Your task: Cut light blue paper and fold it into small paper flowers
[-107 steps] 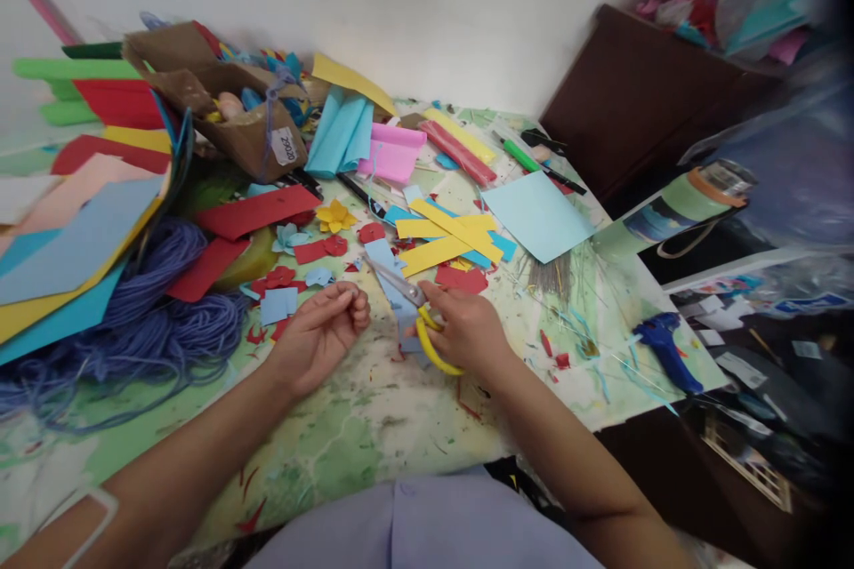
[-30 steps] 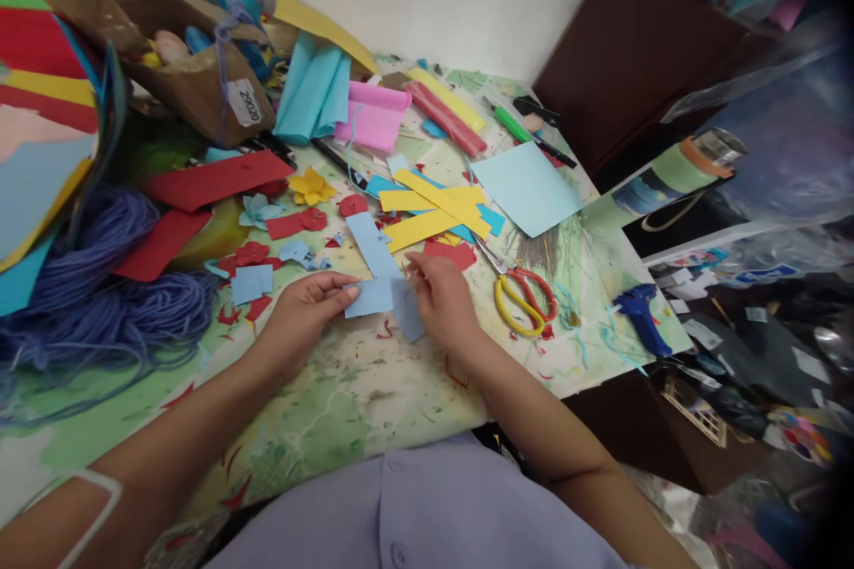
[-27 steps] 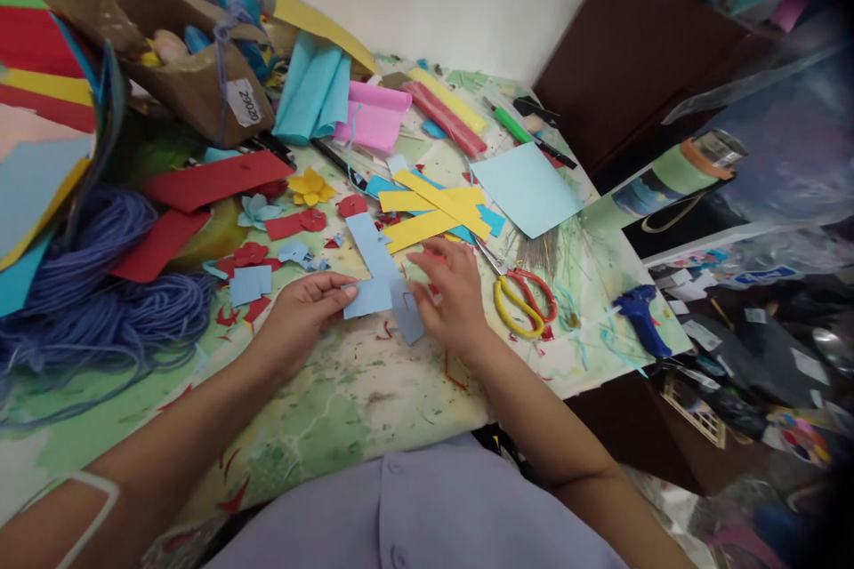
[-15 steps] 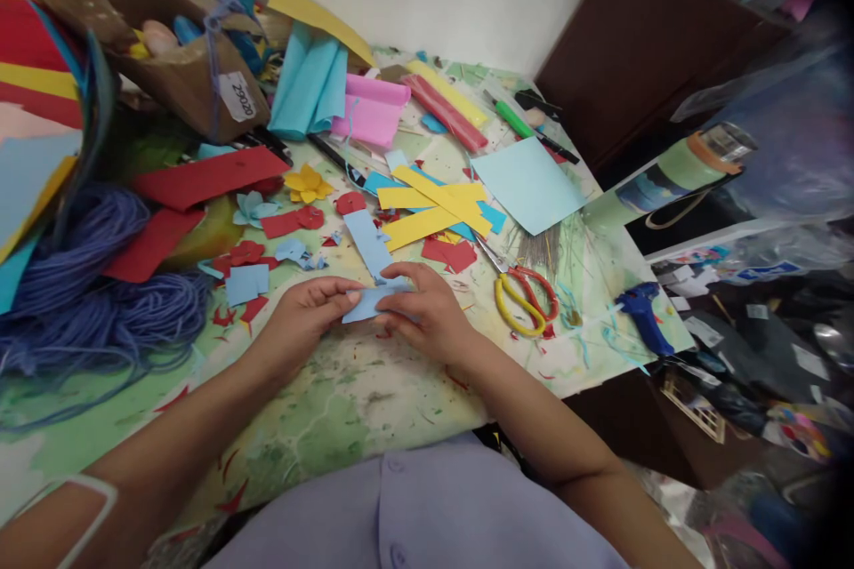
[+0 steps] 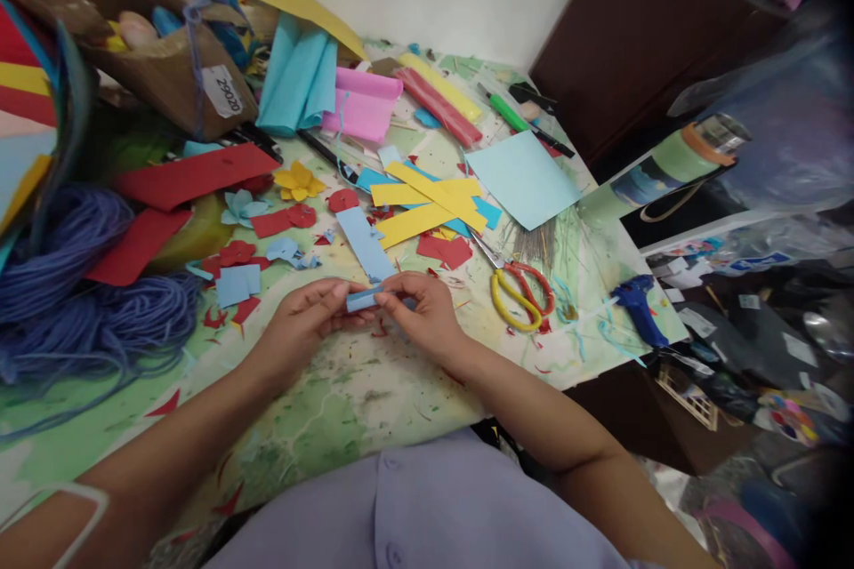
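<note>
Between my two hands is a small strip of blue paper (image 5: 363, 300), folded narrow. My left hand (image 5: 318, 309) pinches its left end between thumb and fingers. At the right end, my right hand (image 5: 422, 311) grips it the same way, fingertips closed. Just beyond the fingers lies a flat light-blue paper strip (image 5: 365, 244). Small blue paper squares (image 5: 238, 284) rest left of my left hand, near a cut blue paper piece (image 5: 294, 252). Scissors (image 5: 517, 292) with yellow and red handles lie to the right of my right hand.
Yellow paper strips (image 5: 427, 206) cross over blue ones behind my hands. A pale blue sheet (image 5: 525, 178) lies farther right, and a blue glue gun (image 5: 640, 309) sits by the right edge. Purple yarn (image 5: 86, 284) heaps up at left, below a brown paper bag (image 5: 173, 62).
The blue paper between my hands went from a wider, flatter piece to a narrow folded strip. My right fingers have closed onto its right end. The view shifted slightly.
</note>
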### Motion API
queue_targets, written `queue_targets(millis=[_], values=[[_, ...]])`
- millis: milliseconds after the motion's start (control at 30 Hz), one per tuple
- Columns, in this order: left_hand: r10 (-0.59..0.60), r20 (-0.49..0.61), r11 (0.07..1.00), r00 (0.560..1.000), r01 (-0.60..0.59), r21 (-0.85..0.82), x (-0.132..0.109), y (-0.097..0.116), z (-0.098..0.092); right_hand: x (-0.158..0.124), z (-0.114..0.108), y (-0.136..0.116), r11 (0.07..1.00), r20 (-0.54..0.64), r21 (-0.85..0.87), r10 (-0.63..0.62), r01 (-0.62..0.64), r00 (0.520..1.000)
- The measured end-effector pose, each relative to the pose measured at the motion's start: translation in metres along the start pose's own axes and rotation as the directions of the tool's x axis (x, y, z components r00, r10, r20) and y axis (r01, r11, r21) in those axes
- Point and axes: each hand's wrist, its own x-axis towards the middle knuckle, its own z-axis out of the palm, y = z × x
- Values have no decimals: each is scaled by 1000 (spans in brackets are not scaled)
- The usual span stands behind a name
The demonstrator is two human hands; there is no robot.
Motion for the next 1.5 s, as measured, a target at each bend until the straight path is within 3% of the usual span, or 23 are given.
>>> queue_targets(millis=[300,533,900,1300,1500], values=[[-19,-115,985,993,39,171,0,3,6,-2,1,-2,999,14,4,35,-35,999],[-5,-128,982,992,29,188,0,3,7,-2,4,1,993,-25,85,86,-83,996],[-5,-133,976,991,34,215,-1,4,8,0,5,5,965,41,173,194,-198,980],[-27,-114,972,993,53,229,-2,1,8,-1,2,2,995,52,23,96,-97,994],[21,5,928,1000,-21,373,-5,4,9,-1,-2,-1,997,24,-68,23,-21,999]])
